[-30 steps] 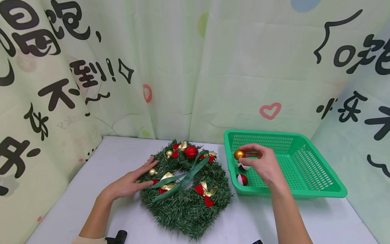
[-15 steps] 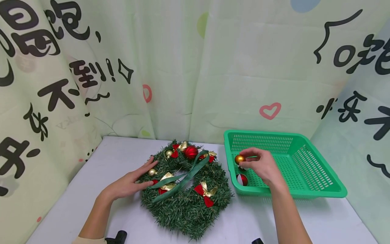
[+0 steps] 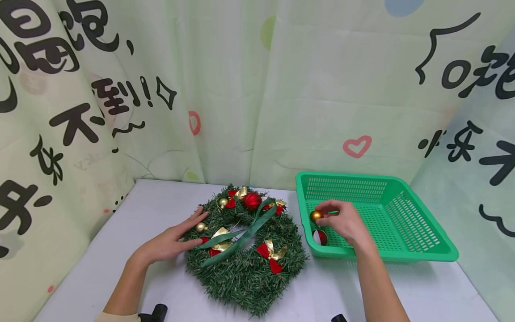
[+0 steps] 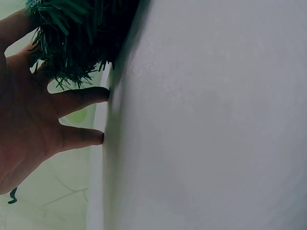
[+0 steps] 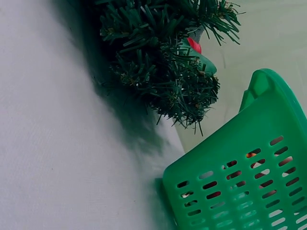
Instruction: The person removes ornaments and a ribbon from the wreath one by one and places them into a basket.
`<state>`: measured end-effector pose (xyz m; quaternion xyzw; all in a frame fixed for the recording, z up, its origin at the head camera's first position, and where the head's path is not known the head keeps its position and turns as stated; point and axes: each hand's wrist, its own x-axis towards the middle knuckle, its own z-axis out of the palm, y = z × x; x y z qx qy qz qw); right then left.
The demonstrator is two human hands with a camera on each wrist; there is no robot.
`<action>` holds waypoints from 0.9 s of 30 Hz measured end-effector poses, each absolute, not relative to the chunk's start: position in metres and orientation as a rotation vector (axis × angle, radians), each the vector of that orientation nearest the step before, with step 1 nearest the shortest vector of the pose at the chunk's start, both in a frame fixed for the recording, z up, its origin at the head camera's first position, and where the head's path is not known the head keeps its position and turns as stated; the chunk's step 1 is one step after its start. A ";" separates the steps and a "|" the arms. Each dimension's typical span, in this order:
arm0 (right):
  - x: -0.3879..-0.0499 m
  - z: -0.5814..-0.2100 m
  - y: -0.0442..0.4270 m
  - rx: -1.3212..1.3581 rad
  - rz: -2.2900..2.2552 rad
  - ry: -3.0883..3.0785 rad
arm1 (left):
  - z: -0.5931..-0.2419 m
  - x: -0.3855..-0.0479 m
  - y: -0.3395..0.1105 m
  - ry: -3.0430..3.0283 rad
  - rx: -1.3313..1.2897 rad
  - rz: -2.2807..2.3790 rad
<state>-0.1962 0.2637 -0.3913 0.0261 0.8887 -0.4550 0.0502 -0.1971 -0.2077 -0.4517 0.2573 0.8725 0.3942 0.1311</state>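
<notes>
In the head view a green wreath (image 3: 257, 286) with red and gold bows lies on the table. My left hand (image 3: 170, 241) rests on its left edge, fingers spread; in the left wrist view two fingertips of the hand (image 4: 33, 115) touch the table beside the greenery (image 4: 72, 43). My right hand (image 3: 346, 221) reaches into the green basket (image 3: 422, 255) and pinches a gold ball (image 3: 316, 216) low at the basket's left side. Just in front of it lies a red and white ball (image 3: 320, 237). In the right wrist view, the basket wall (image 5: 216, 158) hides the right hand's fingers.
A red ball (image 3: 252, 201) and small gold balls (image 3: 200, 227) sit on the wreath, with a green ribbon (image 3: 253, 229) across its middle. A printed curtain (image 3: 225, 89) hangs behind the white table (image 3: 161, 201).
My right hand has lowered the gold ball toward the front of the basket, and the ball beneath it has gone out of sight. My left hand has not moved.
</notes>
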 end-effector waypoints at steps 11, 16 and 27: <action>-0.197 -0.396 0.264 0.063 -1.335 2.724 | -0.451 -0.197 -0.208 2.533 0.740 1.139; -0.197 -0.396 0.264 0.071 -1.321 2.724 | -0.451 -0.197 -0.208 2.527 0.737 1.144; -0.197 -0.395 0.264 0.066 -1.309 2.736 | -0.452 -0.197 -0.208 2.526 0.738 1.149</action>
